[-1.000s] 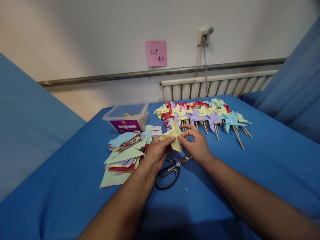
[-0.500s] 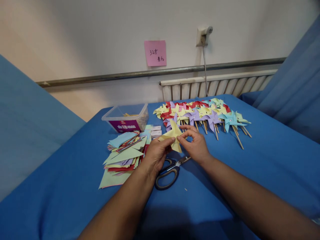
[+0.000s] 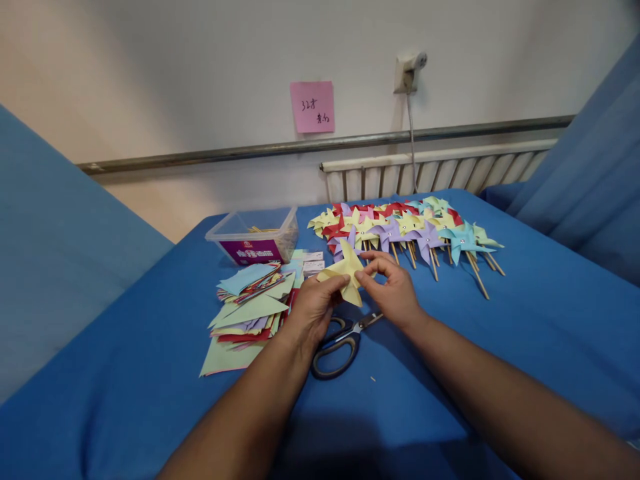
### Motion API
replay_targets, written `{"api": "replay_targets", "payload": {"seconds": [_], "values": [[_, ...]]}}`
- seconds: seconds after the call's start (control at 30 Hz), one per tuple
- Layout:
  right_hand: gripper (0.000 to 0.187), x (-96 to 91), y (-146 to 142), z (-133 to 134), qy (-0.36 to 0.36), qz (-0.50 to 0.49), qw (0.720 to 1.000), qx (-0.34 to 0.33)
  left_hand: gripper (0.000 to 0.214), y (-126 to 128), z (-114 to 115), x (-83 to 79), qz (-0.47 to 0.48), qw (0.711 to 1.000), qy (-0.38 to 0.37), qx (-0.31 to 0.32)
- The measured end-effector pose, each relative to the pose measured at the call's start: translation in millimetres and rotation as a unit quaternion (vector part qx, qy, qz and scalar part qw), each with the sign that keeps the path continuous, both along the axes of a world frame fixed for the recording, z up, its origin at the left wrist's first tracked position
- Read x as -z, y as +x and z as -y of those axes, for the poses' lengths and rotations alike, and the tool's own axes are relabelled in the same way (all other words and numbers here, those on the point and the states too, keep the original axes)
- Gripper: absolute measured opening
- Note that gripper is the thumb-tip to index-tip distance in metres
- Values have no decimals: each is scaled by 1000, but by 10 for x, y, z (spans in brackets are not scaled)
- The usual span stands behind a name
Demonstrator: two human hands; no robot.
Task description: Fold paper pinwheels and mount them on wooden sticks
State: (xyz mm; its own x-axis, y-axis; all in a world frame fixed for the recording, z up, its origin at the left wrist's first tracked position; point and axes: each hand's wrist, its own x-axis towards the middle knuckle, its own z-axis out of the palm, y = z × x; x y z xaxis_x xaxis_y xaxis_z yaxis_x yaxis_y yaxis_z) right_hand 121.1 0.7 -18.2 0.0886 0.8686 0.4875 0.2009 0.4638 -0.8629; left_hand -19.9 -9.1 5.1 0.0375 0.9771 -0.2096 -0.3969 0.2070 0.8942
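Note:
Between my two hands a pale yellow paper pinwheel (image 3: 351,268) is held up over the table, its blades folded in toward the middle. My left hand (image 3: 316,303) grips it from the lower left, thumb pressed on the front near the centre. From the right, my right hand (image 3: 391,288) pinches at the pinwheel's middle with thumb and forefinger; whether a small pin is between those fingertips cannot be made out. No stick shows on this pinwheel. Scissors (image 3: 353,339) with dark handles lie slightly open on the blue cloth just below both hands.
Left of my hands is a stack of coloured paper (image 3: 250,313). Behind it stands a clear plastic box (image 3: 253,233) with thin sticks inside, near small white boxes (image 3: 313,263). Finished pinwheels (image 3: 425,233) on sticks lie at the back right. Blue curtains (image 3: 590,147) hang at both sides.
Almost nothing differs. The view has shifted a little, and both hands keep the same hold on the yellow pinwheel, with only slight finger movement.

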Motion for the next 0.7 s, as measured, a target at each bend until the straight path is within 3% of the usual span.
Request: {"api": "replay_targets", "payload": {"seconds": [0.07,0.17,0.37,0.57,0.7], "values": [[16,3,2,-13,-30,-67,997,-3,25,-8,-4,9,-2,1000,1,-4],[37,-18,-1,-19,-104,-176,979,-27,28,-8,-1,6,-5,1000,-2,1],[45,-74,-28,17,-234,-254,929,-130,33,15,9,0,-7,1000,6,-8],[45,-25,-39,-2,-236,-255,926,-149,37,20,5,11,-4,1000,-6,-10],[40,6,-13,-35,-163,-218,961,-55,37,23,5,-1,-2,1000,-9,-14]]}}
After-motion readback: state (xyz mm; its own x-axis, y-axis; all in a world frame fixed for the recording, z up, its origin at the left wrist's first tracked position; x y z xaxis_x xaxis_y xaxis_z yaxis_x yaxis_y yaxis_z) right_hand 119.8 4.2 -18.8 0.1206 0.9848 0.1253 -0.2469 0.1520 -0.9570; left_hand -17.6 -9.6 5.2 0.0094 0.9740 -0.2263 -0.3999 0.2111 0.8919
